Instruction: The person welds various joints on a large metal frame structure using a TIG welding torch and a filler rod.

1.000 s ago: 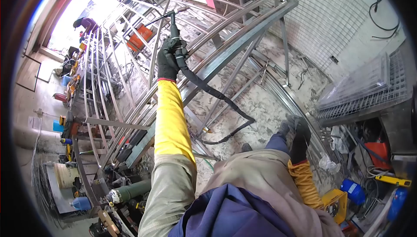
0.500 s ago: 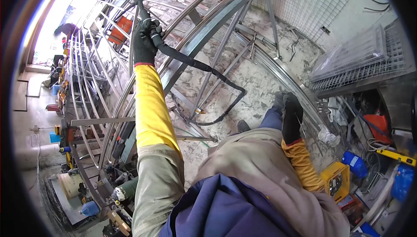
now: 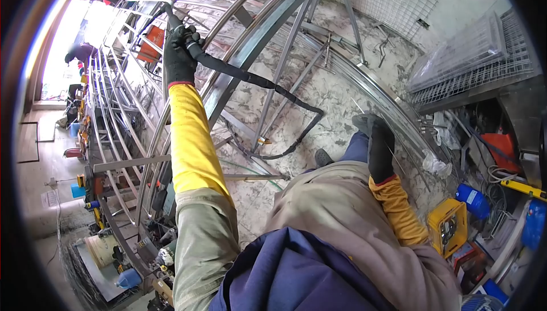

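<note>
My left hand [image 3: 180,60], in a black glove, is stretched far forward at the upper left, its fingers closed round a black torch [image 3: 174,21]. The torch's tip is near the curved metal bars [image 3: 123,86]. From it a black-sleeved cable [image 3: 250,78] hangs across a large curved metal beam [image 3: 263,27] and loops over the floor. My right hand [image 3: 380,147], also gloved in black, is low in front of my body at the right. Its fingers are closed round a thin metal rod [image 3: 358,106], which sticks out on both sides.
Long metal strips [image 3: 364,77] lie on the marked floor [image 3: 336,103]. Wire mesh panels [image 3: 467,74] stand at the right, above a yellow-framed lamp [image 3: 447,228] and a blue container [image 3: 473,201]. An orange box [image 3: 151,43] is behind the bars. A person [image 3: 81,53] bends at the far left.
The view has shifted slightly. My right hand has turned a little, and more of the rod shows beyond its fingers. My left hand still holds the torch near the bars.
</note>
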{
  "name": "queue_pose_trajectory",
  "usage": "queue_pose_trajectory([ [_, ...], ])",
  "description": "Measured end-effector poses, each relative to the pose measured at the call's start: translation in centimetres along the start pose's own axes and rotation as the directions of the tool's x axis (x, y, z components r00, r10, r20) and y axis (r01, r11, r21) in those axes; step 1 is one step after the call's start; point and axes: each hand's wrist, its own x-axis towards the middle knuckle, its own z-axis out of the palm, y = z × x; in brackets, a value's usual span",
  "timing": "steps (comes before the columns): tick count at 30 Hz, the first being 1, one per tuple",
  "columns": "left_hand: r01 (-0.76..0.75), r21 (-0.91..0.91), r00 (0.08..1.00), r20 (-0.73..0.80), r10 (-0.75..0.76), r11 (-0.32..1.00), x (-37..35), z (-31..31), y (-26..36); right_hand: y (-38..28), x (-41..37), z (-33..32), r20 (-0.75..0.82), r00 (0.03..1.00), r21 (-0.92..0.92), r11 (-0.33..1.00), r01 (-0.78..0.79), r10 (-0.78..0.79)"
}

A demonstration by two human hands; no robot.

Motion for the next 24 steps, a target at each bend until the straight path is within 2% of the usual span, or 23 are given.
queue_pose_trajectory([
  [2, -0.011, 0.011, 1.000, -0.003, 0.011, 1.000, -0.1, 0.1, -0.1, 0.5, 0.3, -0.6, 0.123, 0.988, -0.045, 0.995, -0.085, 0.090],
  [6, -0.015, 0.042, 0.999, -0.038, 0.017, 0.999, -0.1, 0.5, -0.1, -1.1, -0.2, 0.4, 0.127, 0.990, 0.001, 0.998, -0.061, 0.060],
  [9, 0.014, 0.039, 0.997, -0.076, -0.011, 0.999, 0.3, 0.4, -0.1, -0.9, -0.3, 0.1, 0.139, 0.990, -0.092, 0.996, -0.011, 0.024],
  [11, 0.014, 0.044, 0.993, -0.115, -0.009, 0.999, 0.6, 0.5, -0.2, 0.7, -0.5, -0.7, 0.015, 0.993, -0.342, 0.932, 0.116, -0.118],
  [12, 0.007, 0.035, 0.995, -0.102, -0.003, 0.999, 0.6, 0.4, -0.3, 0.9, -0.2, -0.8, 0.034, 0.992, -0.343, 0.931, 0.128, -0.124],
  [14, -0.013, 0.061, 0.993, -0.112, 0.020, 0.998, 0.7, 0.3, -0.6, 1.2, 0.4, -1.2, 0.090, 0.995, -0.091, 0.994, 0.058, -0.050],
  [15, -0.028, 0.098, 0.992, -0.121, 0.040, 0.995, -0.1, 1.3, -0.3, 0.9, 0.4, -1.1, 0.110, 0.992, -0.095, 0.993, 0.067, -0.057],
  [17, -0.049, 0.103, 0.986, -0.155, 0.065, 0.994, -0.4, 1.9, -0.3, 0.2, 0.3, -1.1, 0.130, 0.991, 0.045, 0.999, -0.015, 0.009],
  [18, -0.070, 0.116, 0.980, -0.177, 0.090, 0.991, -0.8, 2.6, -0.2, 0.4, 0.2, -1.5, 0.153, 0.988, 0.038, 0.999, -0.008, 0.003],
  [21, -0.116, 0.201, 0.981, -0.128, 0.144, 0.973, 0.0, 1.1, -1.2, 2.5, 1.4, -3.8, 0.249, 0.968, -0.200, 0.979, 0.029, 0.022],
  [22, -0.101, 0.183, 0.979, -0.155, 0.130, 0.978, -0.4, 1.9, -0.9, 1.4, 2.0, -3.9, 0.322, 0.929, -0.106, 0.982, -0.157, 0.184],
  [23, -0.083, 0.164, 0.977, -0.183, 0.113, 0.983, -1.0, 2.7, -0.6, 0.9, 1.8, -3.8, 0.354, 0.917, -0.116, 0.981, -0.153, 0.185],
  [24, -0.281, 0.627, 0.924, -0.029, 0.382, 0.727, -0.1, 1.3, -1.6, 0.6, 1.3, -3.9, 0.343, 0.936, -0.609, 0.738, 0.290, -0.084],
])
